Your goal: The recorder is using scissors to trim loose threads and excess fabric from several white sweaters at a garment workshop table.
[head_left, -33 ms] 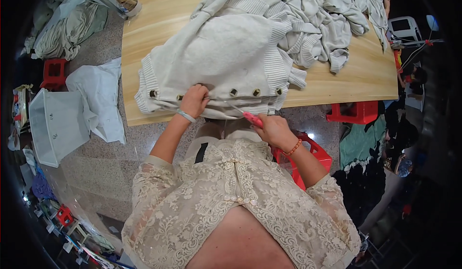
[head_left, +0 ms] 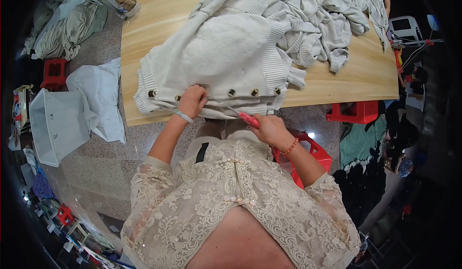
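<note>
A cream knitted cardigan (head_left: 211, 57) with ribbed edges lies on the table, its dark buttons (head_left: 231, 92) in a row along the near side. At that row my left hand (head_left: 193, 100) has its fingers closed on the knit edge, between two buttons. My right hand (head_left: 272, 128) is wrapped round a pink-handled tool (head_left: 249, 119) with a thin metal shaft. That shaft points up and left toward my left fingertips, over the cardigan's near edge. Its exact kind and its tip are too small to make out.
More cream knitwear (head_left: 320, 18) is heaped across the far right of the wooden table (head_left: 346, 83). A tub of tools (head_left: 129, 5) stands at its far left corner. Red stools (head_left: 353, 112) stand below the right edge; a white bin (head_left: 60, 127) and white cloth (head_left: 101, 100) lie left.
My right hand and the pink-handled tool have shifted slightly left. My left hand has also moved a little left, still on the cardigan edge.
</note>
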